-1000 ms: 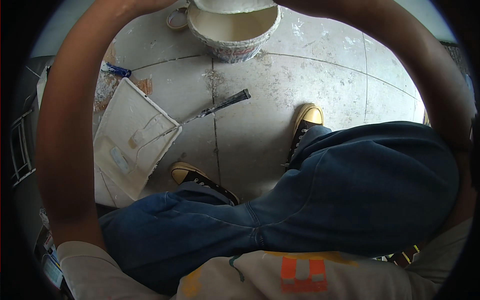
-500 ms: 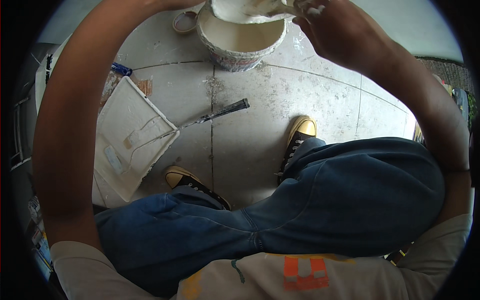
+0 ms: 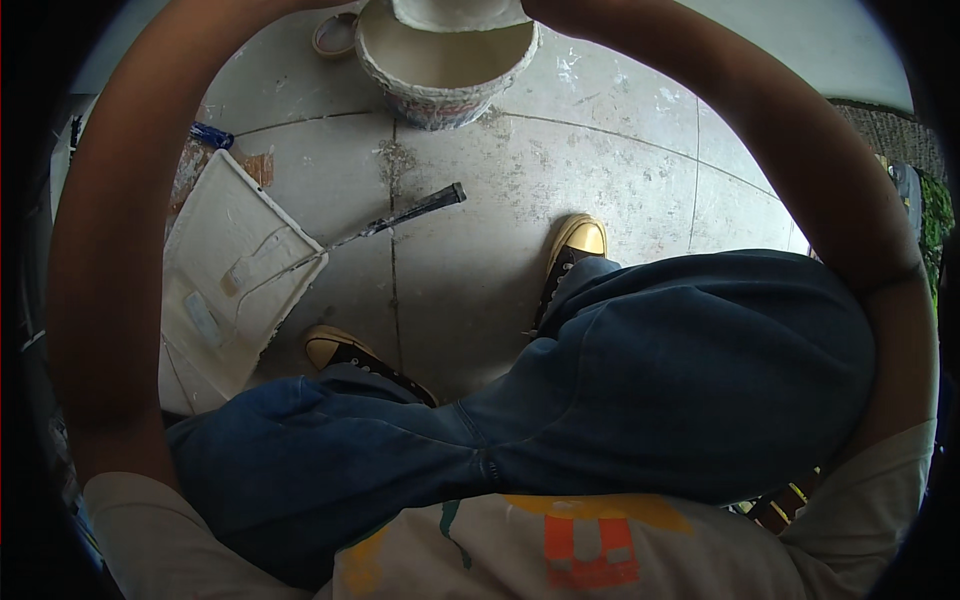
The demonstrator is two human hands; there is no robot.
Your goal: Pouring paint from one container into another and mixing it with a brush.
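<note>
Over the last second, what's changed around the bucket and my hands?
The right hand, which showed over the white bucket half a second ago, has risen out of the top edge; only both forearms show. The pale container stays above the bucket. The paint tray, the roller handle and both shoes have not moved.

The floor [image 3: 620, 160] is pale grey tile, streaked and spattered with white, its joints bending across the view; at the top stands a paint-crusted bucket [image 3: 445, 75] with a small round lid [image 3: 335, 35] just beside it on the left; lower left lies a white paint tray [image 3: 225, 280] — a long dark-tipped handle [image 3: 400, 217] slants out of it onto the tiles; a blue object [image 3: 210, 135] lies near the tray's upper corner; two dark shoes with yellow toes [image 3: 575, 250] are planted on the tiles — well apart.
</note>
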